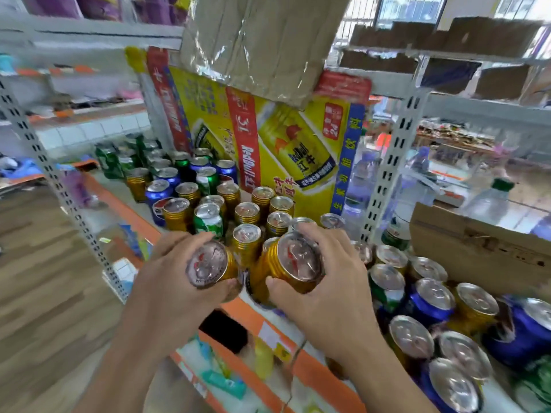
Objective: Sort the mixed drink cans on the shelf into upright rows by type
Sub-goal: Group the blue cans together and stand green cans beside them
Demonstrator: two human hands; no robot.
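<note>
The left hand [167,281] curls its fingers [220,289] round a gold can [210,265] and the right hand [331,290] grips a second gold can [293,263], both tilted toward the camera just above the orange front edge of the shelf [125,204], where gold, green and blue cans [247,213] stand mixed before a yellow carton [298,138].

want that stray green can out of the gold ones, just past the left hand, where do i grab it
Probably by its top rim, from above. The green can stands upright with gold cans close on both sides, so only its lid end is free for fingertips.
</note>
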